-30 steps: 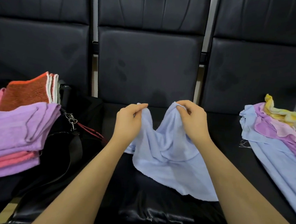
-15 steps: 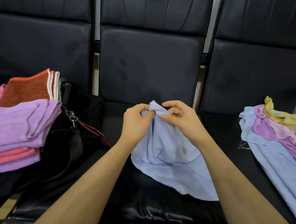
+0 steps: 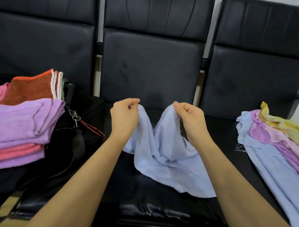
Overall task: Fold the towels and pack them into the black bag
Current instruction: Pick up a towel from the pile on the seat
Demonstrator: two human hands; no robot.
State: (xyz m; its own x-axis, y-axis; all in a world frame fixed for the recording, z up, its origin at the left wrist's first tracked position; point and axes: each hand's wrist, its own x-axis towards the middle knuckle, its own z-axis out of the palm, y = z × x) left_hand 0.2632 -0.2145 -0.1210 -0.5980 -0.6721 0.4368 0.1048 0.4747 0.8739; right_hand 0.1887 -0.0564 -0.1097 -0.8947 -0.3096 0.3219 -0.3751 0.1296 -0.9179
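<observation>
Pinching one light blue towel [image 3: 167, 155] by its top edge, the left hand [image 3: 124, 115] and right hand [image 3: 190, 119] hold it over the middle seat [image 3: 156, 207] of three, fingers curled on the cloth. Folded towels [image 3: 19, 122] sit stacked on the black bag [image 3: 67, 143] at left, the count unclear. Unfolded towels [image 3: 273, 148] lie heaped at right, cut off by the frame.

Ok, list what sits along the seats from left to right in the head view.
Stack of folded towels → black bag → left hand → light blue towel pinched by both hands → right hand → pile of unfolded towels.
</observation>
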